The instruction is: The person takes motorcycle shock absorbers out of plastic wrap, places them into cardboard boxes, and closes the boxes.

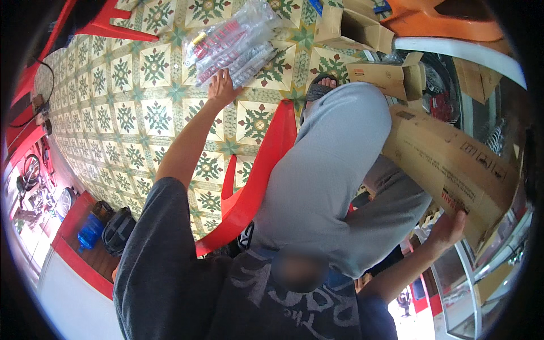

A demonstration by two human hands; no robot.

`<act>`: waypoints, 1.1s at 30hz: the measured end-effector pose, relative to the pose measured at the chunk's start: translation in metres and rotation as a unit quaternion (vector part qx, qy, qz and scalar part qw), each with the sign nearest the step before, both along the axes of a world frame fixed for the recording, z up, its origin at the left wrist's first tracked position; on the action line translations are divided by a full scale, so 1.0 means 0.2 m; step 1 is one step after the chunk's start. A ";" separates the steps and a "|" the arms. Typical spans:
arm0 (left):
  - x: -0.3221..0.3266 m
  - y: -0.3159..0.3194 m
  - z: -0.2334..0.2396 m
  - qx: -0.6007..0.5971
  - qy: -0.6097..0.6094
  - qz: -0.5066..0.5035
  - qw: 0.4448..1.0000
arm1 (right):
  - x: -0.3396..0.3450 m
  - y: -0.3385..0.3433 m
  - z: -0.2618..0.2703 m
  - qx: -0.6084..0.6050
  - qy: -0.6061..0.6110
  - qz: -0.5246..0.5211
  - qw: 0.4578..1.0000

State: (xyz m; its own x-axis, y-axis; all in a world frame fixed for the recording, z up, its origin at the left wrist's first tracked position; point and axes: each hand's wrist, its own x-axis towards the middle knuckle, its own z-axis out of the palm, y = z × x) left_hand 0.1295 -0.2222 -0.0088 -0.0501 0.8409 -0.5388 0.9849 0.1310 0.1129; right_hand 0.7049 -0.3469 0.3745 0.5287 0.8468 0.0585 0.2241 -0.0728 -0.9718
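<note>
My left hand (223, 87) reaches down to the tiled floor, its fingers on the near end of several clear plastic bags (238, 40). Long parts with red and silvery-white markings show through the plastic. Whether the fingers grip the bags or only rest on them is unclear. On the other side, my right hand (452, 229) grips the lower edge of a large brown cardboard box (450, 170) bearing Yamaha printing. This box is tilted beside my grey-trousered knee (348, 127); its far side is hidden.
A red plastic seat's leg (272, 174) stands beside my thigh. Two smaller opened cardboard boxes, one (352, 25) at the top and another (380, 78) below it, lie near an orange plastic chair (442, 25). A glass display case (461, 293) is at the right; a backpack (119, 231) lies left.
</note>
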 end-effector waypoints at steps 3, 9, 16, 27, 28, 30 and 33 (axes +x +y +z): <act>0.02 0.00 -0.15 0.010 0.009 -0.012 1.000 | 0.01 -0.10 0.03 -0.043 -0.015 -0.038 0.998; 0.13 0.08 -0.27 -0.030 0.052 0.020 0.998 | -0.04 -0.17 0.10 -0.111 -0.035 -0.070 0.991; 0.20 0.14 -0.34 0.009 0.132 -0.010 0.991 | -0.13 -0.13 0.10 -0.159 -0.020 -0.114 0.980; 0.26 0.11 -0.43 0.032 0.113 0.023 0.993 | -0.18 -0.14 0.10 -0.158 0.021 -0.073 0.984; 0.26 0.12 -0.43 0.036 0.117 0.017 0.992 | -0.20 -0.14 0.10 -0.157 0.017 -0.081 0.984; 0.26 0.15 -0.45 0.014 0.122 -0.011 0.992 | -0.22 -0.14 0.10 -0.157 0.010 -0.084 0.984; 0.26 0.15 -0.49 0.000 0.127 -0.015 0.992 | -0.24 -0.14 0.10 -0.165 -0.001 -0.091 0.982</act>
